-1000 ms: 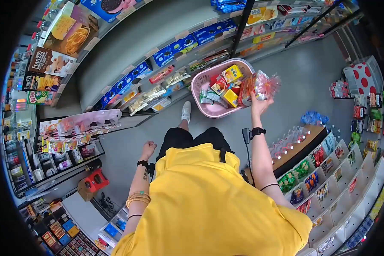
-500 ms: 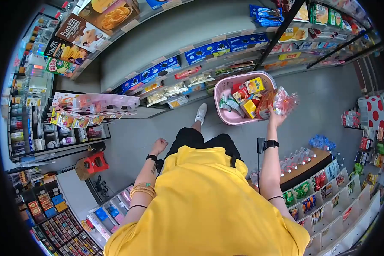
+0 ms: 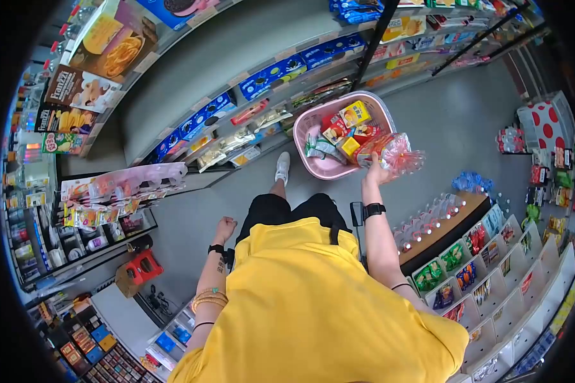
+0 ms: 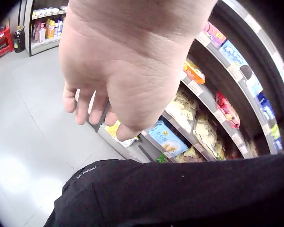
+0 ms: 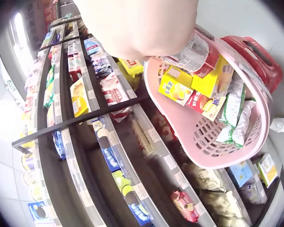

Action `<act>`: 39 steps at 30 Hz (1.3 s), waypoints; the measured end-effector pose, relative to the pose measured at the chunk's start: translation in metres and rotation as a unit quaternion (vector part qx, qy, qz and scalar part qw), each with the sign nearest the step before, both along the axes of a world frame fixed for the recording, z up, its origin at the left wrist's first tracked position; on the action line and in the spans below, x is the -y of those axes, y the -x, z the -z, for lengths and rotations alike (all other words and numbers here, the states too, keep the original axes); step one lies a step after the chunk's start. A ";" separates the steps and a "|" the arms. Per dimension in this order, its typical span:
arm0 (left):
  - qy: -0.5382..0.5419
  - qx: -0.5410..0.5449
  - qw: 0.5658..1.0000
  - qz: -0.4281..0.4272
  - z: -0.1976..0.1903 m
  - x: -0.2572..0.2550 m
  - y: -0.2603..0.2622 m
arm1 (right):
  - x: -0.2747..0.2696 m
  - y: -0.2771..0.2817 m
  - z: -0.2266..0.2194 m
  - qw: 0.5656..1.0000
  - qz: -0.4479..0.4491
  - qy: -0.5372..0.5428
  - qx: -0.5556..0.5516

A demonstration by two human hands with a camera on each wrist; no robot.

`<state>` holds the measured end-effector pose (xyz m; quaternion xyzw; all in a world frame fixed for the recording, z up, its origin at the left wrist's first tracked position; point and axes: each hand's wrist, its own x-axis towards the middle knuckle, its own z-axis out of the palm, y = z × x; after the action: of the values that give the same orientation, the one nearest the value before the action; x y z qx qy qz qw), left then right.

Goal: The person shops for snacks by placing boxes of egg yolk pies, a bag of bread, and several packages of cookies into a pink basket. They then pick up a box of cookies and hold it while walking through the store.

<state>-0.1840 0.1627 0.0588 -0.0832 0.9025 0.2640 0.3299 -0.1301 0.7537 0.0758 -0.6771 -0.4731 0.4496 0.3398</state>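
In the head view, my right hand (image 3: 378,172) grips a clear plastic package (image 3: 393,155) with red print and a frilled end. The package lies across the right end of a pink basket (image 3: 308,159). Inside the basket are yellow and red boxes and pale green-white packets; a yellow box (image 5: 176,86) shows in the right wrist view, where the right hand's fingers are hidden. Low at my side, my left hand (image 3: 223,228) holds nothing. The left wrist view shows this hand (image 4: 128,71) with loosely bent fingers, above the black shorts (image 4: 170,194).
Shelves with blue cookie boxes (image 3: 271,76) run along the far side, close to the basket. A low wooden stand (image 3: 450,226) bears several bottles at the right, beside white snack bins (image 3: 492,290). A red stool (image 3: 144,268) is at the lower left.
The head view swung one way and back. My right hand and the package have come slightly nearer my body relative to the basket. The left hand still hangs at my side.
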 end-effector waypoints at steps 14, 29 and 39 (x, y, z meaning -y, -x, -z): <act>-0.027 -0.022 0.994 0.099 0.002 -0.032 0.059 | 0.030 -0.029 0.035 0.995 -0.030 0.045 -0.089; -0.248 -0.241 0.830 0.437 -0.290 -0.353 0.180 | 0.028 -0.045 -0.028 0.977 -0.084 -0.002 -0.198; -0.297 -0.472 0.671 0.489 -0.362 -0.506 0.281 | 0.053 -0.126 0.014 0.964 -0.159 0.189 -0.097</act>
<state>-0.4647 0.6686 0.4212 0.6083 0.7234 0.3226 -0.0509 -0.0039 0.7007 0.0616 -0.5984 -0.4457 0.6427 0.1738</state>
